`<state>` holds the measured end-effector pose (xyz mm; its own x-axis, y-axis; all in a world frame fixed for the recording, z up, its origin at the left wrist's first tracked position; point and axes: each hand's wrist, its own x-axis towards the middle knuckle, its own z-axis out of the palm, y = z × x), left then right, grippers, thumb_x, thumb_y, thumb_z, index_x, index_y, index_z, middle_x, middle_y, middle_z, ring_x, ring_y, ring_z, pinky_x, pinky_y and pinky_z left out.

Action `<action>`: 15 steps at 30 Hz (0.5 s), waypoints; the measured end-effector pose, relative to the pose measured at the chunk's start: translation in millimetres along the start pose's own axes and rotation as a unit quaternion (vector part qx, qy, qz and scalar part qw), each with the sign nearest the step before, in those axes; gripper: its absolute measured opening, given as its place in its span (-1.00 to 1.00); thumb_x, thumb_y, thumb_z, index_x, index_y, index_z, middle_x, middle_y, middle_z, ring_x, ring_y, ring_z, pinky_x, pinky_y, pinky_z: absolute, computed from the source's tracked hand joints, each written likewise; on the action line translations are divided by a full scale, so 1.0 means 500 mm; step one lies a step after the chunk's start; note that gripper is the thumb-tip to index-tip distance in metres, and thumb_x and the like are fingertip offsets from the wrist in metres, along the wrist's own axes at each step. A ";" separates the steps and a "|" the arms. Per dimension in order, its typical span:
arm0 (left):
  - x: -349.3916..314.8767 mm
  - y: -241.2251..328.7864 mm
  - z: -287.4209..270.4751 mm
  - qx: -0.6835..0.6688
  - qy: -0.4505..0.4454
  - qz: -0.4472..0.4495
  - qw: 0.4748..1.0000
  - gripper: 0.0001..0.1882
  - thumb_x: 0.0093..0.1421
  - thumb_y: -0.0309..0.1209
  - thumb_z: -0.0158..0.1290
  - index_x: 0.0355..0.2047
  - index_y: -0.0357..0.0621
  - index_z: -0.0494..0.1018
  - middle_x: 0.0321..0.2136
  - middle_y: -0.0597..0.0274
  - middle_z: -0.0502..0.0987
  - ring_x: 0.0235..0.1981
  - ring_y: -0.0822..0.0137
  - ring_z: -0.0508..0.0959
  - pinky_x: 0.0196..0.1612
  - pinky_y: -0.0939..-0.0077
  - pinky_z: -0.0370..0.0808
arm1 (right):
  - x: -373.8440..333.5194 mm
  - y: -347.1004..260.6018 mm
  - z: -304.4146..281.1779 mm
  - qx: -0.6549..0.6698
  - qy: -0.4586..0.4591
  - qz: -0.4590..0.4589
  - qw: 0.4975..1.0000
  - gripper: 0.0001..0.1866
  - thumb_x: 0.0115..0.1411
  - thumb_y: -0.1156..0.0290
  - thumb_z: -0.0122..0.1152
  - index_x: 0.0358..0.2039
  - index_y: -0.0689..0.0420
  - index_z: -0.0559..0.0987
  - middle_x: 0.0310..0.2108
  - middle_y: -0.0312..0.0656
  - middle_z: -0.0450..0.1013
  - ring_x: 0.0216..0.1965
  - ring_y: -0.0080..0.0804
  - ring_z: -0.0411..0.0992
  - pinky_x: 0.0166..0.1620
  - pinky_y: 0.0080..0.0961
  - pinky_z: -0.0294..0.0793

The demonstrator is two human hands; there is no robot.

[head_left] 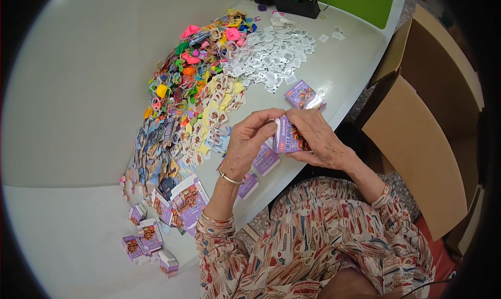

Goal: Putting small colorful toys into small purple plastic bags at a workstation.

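Right grip [322,141] clasps purple box [285,136] — left grip [247,141] pinching its end; shiny carton [305,96] beyond.

I see the right hand [322,141] grip a purple cardboard box [284,137], left hand [247,140] at its end, by the worktop [347,54]'s near edge. White square packets [274,54] lie toward the far edge.

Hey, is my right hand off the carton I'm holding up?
No, your right hand is clasped around one end of the purple printed carton.
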<state>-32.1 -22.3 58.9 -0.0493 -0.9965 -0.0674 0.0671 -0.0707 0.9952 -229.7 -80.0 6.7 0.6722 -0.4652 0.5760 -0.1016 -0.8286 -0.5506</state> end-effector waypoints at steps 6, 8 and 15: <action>-0.003 -0.010 0.010 0.011 0.024 -0.021 0.999 -0.71 0.26 -0.54 -0.03 -0.01 -0.28 0.44 -0.07 0.16 0.51 -0.07 0.46 0.49 0.01 0.59 0.43 | -0.004 0.001 -0.001 0.005 -0.008 -0.006 1.000 -0.06 -0.10 0.30 0.42 0.23 0.30 0.10 0.11 0.12 0.19 0.05 0.11 0.22 0.11 -0.09 0.20; -0.004 -0.011 0.014 0.007 0.029 -0.033 0.999 -0.71 0.26 -0.54 -0.03 -0.01 -0.27 0.44 -0.06 0.16 0.51 -0.07 0.46 0.49 0.00 0.59 0.44 | -0.006 0.002 -0.001 0.006 -0.005 -0.013 1.000 -0.06 -0.10 0.30 0.42 0.22 0.30 0.11 0.10 0.12 0.19 0.05 0.10 0.22 0.11 -0.09 0.20; 0.005 -0.008 0.010 -0.034 0.013 -0.072 0.997 -0.70 0.25 -0.53 0.00 -0.01 -0.23 0.37 -0.07 0.19 0.48 -0.10 0.47 0.49 -0.03 0.58 0.45 | -0.008 0.003 0.001 -0.022 -0.026 -0.015 0.999 -0.10 -0.07 0.30 0.39 0.21 0.34 0.12 0.12 0.12 0.19 0.07 0.12 0.21 0.13 -0.07 0.19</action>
<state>-37.7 -24.0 55.1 -0.0376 -0.9767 -0.2112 0.1283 -0.2143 0.9683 -232.2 -79.3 3.0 0.7119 -0.4243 0.5597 -0.1117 -0.8551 -0.5063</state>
